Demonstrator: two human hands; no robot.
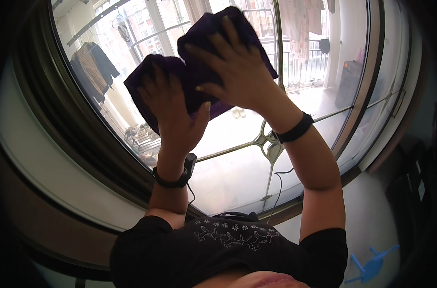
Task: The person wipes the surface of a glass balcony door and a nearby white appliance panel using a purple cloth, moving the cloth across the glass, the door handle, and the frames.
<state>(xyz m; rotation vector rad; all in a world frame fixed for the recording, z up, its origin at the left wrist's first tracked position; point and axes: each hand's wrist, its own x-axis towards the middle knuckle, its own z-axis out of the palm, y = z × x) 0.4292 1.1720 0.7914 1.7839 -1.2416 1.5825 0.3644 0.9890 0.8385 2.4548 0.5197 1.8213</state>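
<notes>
A dark purple cloth lies spread against the glass of a door panel, high up before me. My left hand presses flat on its lower left part, fingers slightly spread. Higher and to the right, my right hand rests on the same cloth with its fingers wide apart. Both palms face the glass and are hidden. A black band with a small box is strapped around my left wrist. My right wrist wears another black band. Thin cables hang near both arms.
Metal decorative strips cross the glass. A dark door frame curves along the left. Beyond the glass are hanging clothes, a rack, pale slippers and a railing. A blue plastic stool is at lower right.
</notes>
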